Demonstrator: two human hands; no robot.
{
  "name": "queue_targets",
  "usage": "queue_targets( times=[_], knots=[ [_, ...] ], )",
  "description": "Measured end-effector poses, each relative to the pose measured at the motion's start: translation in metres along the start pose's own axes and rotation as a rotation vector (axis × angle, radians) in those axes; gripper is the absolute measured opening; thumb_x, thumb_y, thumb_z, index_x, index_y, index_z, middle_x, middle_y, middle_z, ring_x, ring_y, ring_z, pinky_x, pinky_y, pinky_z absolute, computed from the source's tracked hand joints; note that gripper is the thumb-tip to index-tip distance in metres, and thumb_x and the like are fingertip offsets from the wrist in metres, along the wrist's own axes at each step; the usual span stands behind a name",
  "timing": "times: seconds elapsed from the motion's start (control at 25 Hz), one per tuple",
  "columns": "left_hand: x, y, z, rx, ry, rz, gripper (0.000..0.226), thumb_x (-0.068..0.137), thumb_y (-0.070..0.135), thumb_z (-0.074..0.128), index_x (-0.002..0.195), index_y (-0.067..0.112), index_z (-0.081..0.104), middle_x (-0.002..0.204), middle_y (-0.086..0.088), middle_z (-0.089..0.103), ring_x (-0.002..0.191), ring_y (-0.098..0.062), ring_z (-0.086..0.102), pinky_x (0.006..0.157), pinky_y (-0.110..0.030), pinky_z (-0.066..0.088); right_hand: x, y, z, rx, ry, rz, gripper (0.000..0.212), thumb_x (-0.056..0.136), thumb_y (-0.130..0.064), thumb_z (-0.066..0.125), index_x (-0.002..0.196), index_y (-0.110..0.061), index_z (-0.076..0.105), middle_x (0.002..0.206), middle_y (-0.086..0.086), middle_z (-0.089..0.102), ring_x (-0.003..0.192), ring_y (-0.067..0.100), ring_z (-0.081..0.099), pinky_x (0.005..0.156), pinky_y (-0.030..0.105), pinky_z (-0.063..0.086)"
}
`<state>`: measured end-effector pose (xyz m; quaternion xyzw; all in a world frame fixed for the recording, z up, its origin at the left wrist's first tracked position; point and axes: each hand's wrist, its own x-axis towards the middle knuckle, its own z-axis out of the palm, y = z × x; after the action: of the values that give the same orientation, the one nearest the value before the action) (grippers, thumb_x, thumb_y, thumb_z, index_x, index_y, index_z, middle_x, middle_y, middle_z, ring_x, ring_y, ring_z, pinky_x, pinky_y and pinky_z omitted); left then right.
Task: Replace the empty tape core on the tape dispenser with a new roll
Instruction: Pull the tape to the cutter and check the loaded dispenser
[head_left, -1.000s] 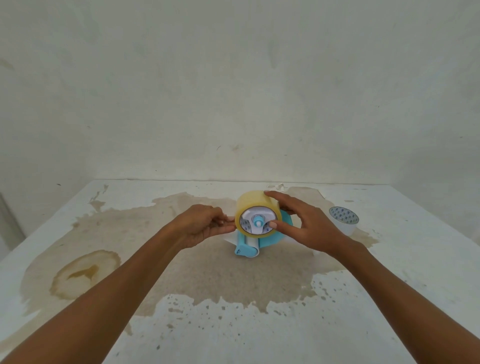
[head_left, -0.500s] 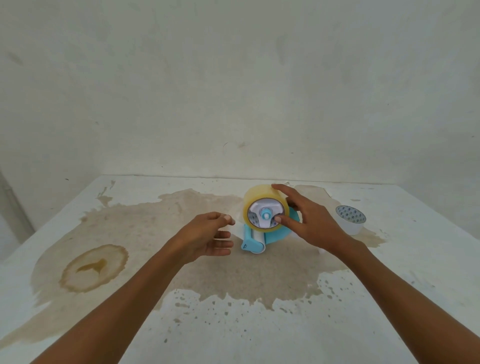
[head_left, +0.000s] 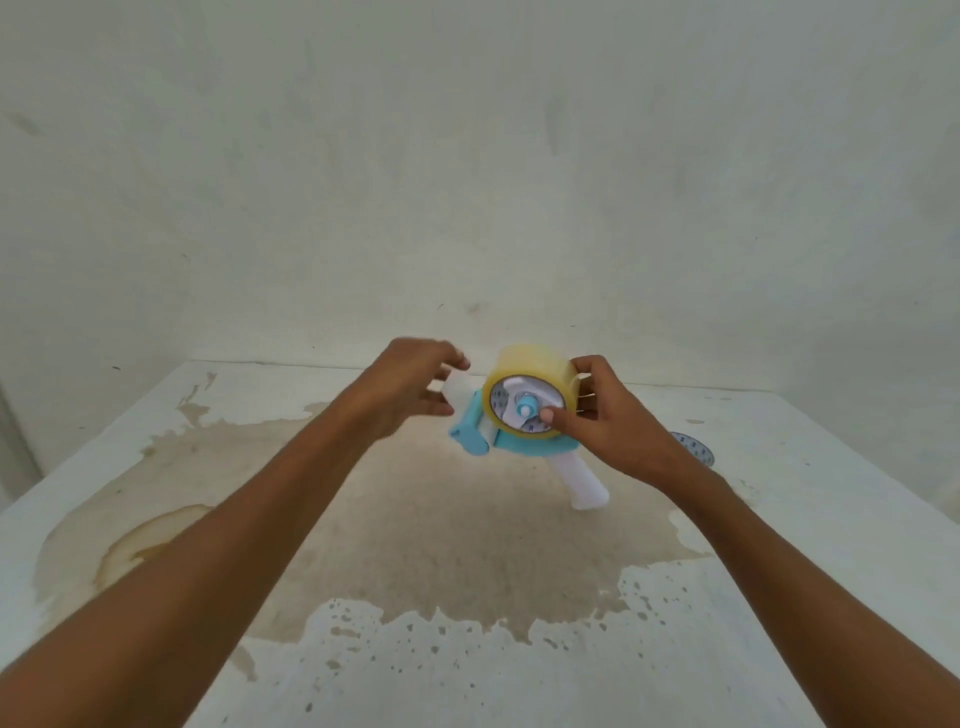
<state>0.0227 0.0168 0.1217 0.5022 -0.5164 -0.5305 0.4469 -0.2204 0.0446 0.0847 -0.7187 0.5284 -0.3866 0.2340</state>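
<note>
Over the middle of the table (head_left: 779, 571): new roll (head_left: 530, 364) on, threading looks next

Brown stains up front; the right hand (head_left: 608, 421) grips the new roll on the dispenser (head_left: 524, 447), thumb on the hub. The left hand (head_left: 410, 384) is blurry at its nose, can't tell if it pinches anything. Empty core (head_left: 696, 449) sits near the right edge, bare wall (head_left: 467, 182) behind.

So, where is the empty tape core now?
Head view: the empty tape core lies on the table at right, partly hidden behind the right hand.

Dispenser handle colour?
White handle below the light blue frame; right hand grips the tape roll. Head view, the only one.
</note>
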Motion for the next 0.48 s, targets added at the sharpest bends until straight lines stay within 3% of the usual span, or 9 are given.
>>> queue_targets(
  times=[0.08, 0.2, 0.32, 0.4, 0.48],
  knots=[
    [0.001, 0.03, 0.002, 0.143, -0.031, 0.068, 0.021, 0.088, 0.019, 0.063, 0.099, 0.001, 0.071, 0.105, -0.014, 0.064, 0.082, -0.03, 0.068, 0.082, -0.038, 0.06, 0.001, -0.009, -0.006, 0.089, -0.003, 0.07, 0.051, 0.084, -0.04, 0.074, 0.122, -0.024, 0.043, 0.115, -0.002, 0.062, 0.103, 0.013, 0.067, 0.084, 0.033, 0.059],
    [-0.002, 0.052, 0.02, 0.356, -0.041, 0.151, 0.021, 0.086, 0.022, 0.065, 0.094, 0.005, 0.075, 0.107, -0.015, 0.068, 0.092, -0.034, 0.07, 0.084, -0.038, 0.06, -0.003, -0.019, -0.007, 0.007, 0.085, 0.055, 0.06, 0.083, -0.043, 0.075, 0.131, -0.029, 0.042, 0.125, -0.007, 0.055, 0.11, 0.009, 0.059, 0.083, 0.023, 0.055],
    [-0.003, 0.058, 0.041, 0.476, -0.055, 0.216, 0.024, 0.085, 0.021, 0.065, 0.094, 0.002, 0.076, 0.101, -0.016, 0.072, 0.084, -0.027, 0.069, 0.085, -0.037, 0.06, -0.007, -0.03, -0.007, -0.153, 0.174, -0.025, 0.079, 0.081, -0.045, 0.075, 0.145, -0.035, 0.029, 0.133, -0.009, 0.043, 0.115, 0.009, 0.049, 0.09, 0.031, 0.05],
    [-0.002, 0.06, 0.049, 0.502, -0.095, 0.221, 0.025, 0.083, 0.023, 0.066, 0.094, 0.002, 0.076, 0.102, -0.016, 0.073, 0.085, -0.023, 0.068, 0.087, -0.036, 0.06, -0.008, -0.038, -0.012, -0.313, 0.205, -0.027, 0.07, 0.081, -0.052, 0.071, 0.14, -0.032, 0.038, 0.127, -0.012, 0.049, 0.108, 0.009, 0.053, 0.088, 0.033, 0.051],
    [-0.002, 0.06, 0.051, 0.516, -0.129, 0.227, 0.023, 0.084, 0.025, 0.068, 0.092, 0.006, 0.078, 0.098, -0.012, 0.073, 0.09, -0.023, 0.069, 0.09, -0.037, 0.059, -0.009, -0.042, -0.022, -0.324, 0.216, 0.007, 0.054, 0.082, -0.051, 0.071, 0.127, -0.028, 0.05, 0.115, -0.013, 0.057, 0.101, 0.011, 0.058, 0.084, 0.031, 0.053]
  ],
)
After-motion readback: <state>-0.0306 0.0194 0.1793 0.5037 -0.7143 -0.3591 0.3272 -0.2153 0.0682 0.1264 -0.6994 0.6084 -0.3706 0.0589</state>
